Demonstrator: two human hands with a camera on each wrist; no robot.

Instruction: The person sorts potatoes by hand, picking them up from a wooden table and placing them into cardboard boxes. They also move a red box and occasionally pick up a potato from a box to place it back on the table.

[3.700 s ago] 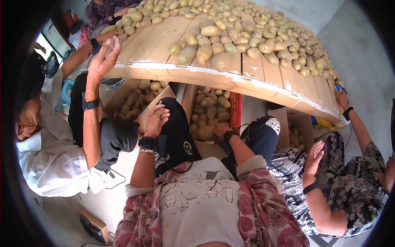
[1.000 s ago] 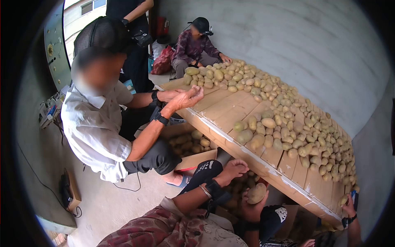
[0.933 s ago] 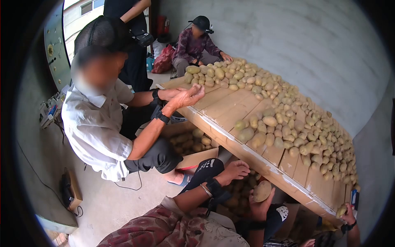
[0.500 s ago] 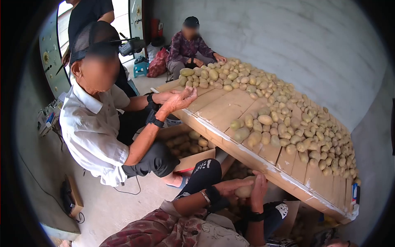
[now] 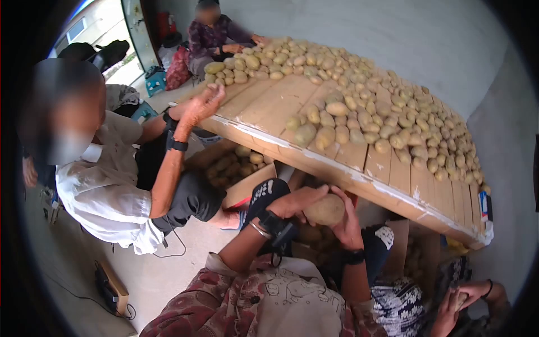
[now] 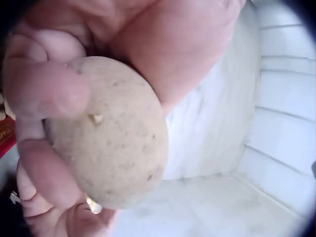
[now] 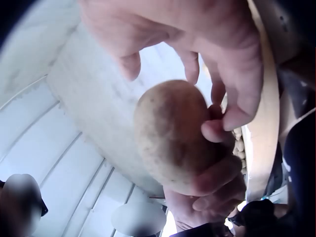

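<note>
A large pale potato [image 5: 324, 209] is between my hands, under the table's front edge. My left hand [image 5: 293, 203] grips it; the left wrist view shows fingers [image 6: 49, 91] curled over the potato [image 6: 116, 138], its skin specked and lightly chipped. My right hand [image 5: 349, 226] is at the potato's right side. In the right wrist view my right hand [image 7: 197, 29] arches over it, fingers spread and loosely bent, with a gap between thumb and skin. Below my hands, more potatoes [image 5: 314, 238] lie in a box, partly hidden.
A slatted table [image 5: 269, 101] bears a big heap of potatoes [image 5: 382, 106]. A carton [image 5: 252, 182] of potatoes stands left below it. A person in a white shirt [image 5: 106, 180] sits left, another [image 5: 210, 33] at the far end, and hands [image 5: 457, 300] hold a potato lower right.
My right hand brought a potato up from the box below. My left hand came over and took hold of it, and the right fingers have loosened. The head view has turned.
</note>
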